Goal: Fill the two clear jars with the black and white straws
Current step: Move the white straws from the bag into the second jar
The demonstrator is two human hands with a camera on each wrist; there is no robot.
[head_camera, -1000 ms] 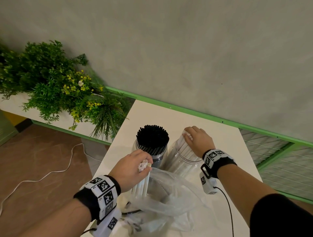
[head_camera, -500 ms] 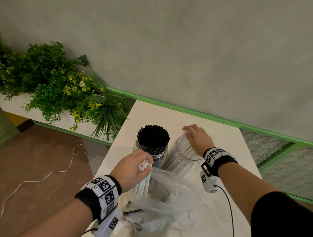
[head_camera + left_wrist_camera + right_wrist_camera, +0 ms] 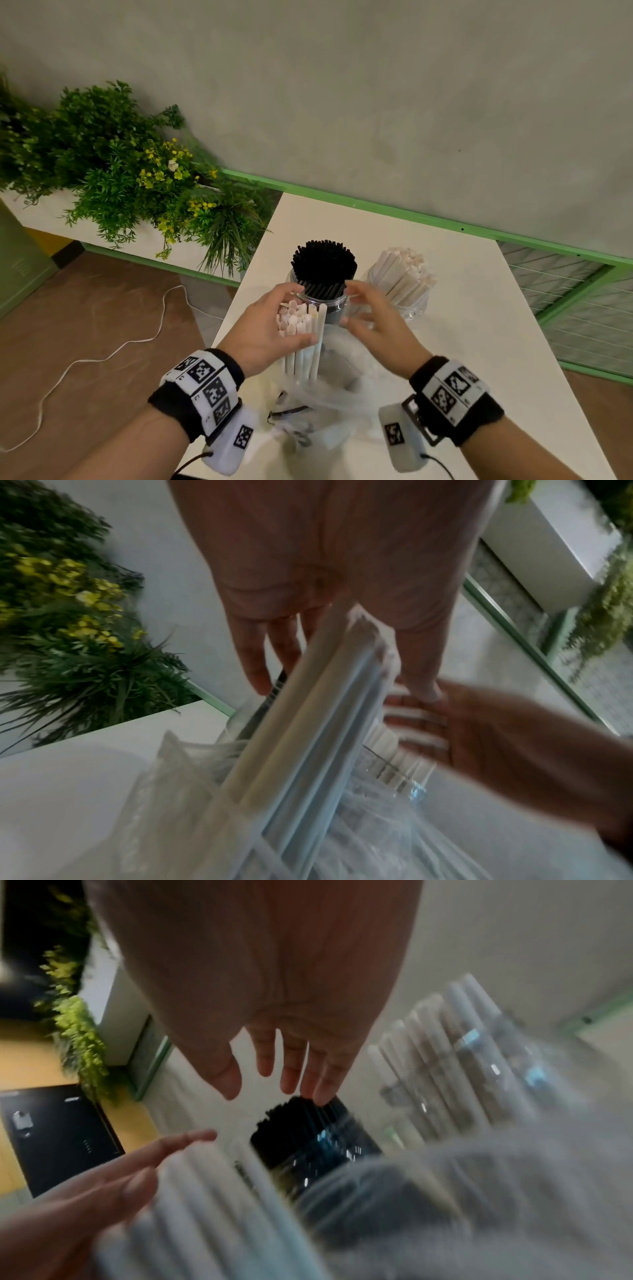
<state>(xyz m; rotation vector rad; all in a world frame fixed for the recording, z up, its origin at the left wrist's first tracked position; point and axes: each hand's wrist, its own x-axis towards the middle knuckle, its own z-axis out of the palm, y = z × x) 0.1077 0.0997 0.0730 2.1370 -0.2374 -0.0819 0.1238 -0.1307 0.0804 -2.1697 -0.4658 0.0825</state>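
Two clear jars stand side by side on the white table: the left jar [image 3: 320, 301] is packed with upright black straws [image 3: 323, 265] that rise above its rim, and the right jar [image 3: 409, 301] holds white straws [image 3: 402, 275] leaning to the right. Nearer the viewer, a further bundle of white straws [image 3: 301, 330] stands roughly upright, open ends up, its lower part inside a crumpled clear plastic bag [image 3: 329, 397] just in front of the left jar.

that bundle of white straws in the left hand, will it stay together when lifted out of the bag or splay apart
The white straws are loose, with no band visible, so they would likely splay or slip. They look light and stiff. The left hand wraps only their upper part, and the open right hand is near enough to steady them.
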